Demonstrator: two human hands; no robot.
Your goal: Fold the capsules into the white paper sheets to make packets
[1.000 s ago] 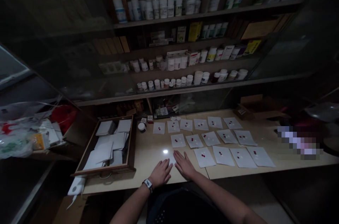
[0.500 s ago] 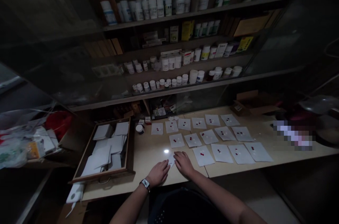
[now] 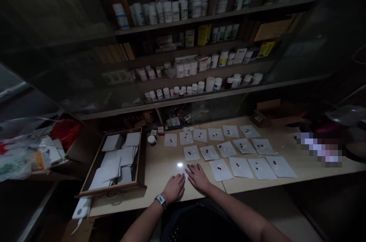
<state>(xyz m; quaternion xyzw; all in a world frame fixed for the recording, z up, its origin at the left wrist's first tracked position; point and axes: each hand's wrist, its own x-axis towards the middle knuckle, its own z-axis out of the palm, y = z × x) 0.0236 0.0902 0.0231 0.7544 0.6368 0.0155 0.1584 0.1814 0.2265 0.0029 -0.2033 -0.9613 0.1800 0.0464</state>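
While the left hand (image 3: 173,188) and the right hand (image 3: 198,178) rest open on the counter (image 3: 160,192), gripping nothing, a small white paper (image 3: 185,176) pokes out between them. The left wrist has a watch (image 3: 161,200) on it. Just past the hands, rows of white paper squares (image 3: 220,170) lie on the counter, with small red or white pills (image 3: 219,167) on them. An open wooden drawer (image 3: 114,187) of white papers sits at the counter's left end, and shelves of pill bottles (image 3: 180,69) stand behind the counter.
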